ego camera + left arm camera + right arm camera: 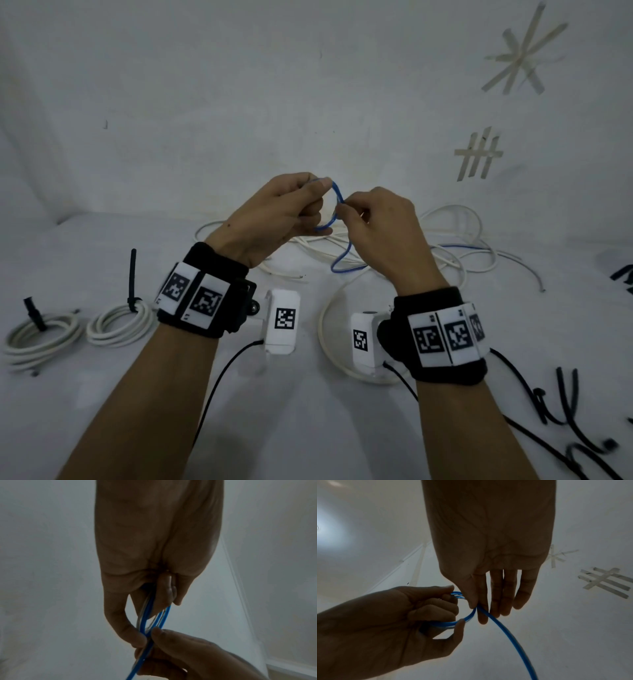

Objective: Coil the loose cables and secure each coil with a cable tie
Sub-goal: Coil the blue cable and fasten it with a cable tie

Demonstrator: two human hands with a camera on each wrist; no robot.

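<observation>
Head view: left hand (274,212) grips blue cable (337,205) coil; right hand (380,229) pinches strand above table (308,428).

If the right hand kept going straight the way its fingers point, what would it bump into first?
Probably the left hand. The right hand points at it across the small blue cable coil that both hold, already almost touching. Depth is hard to judge.
</observation>
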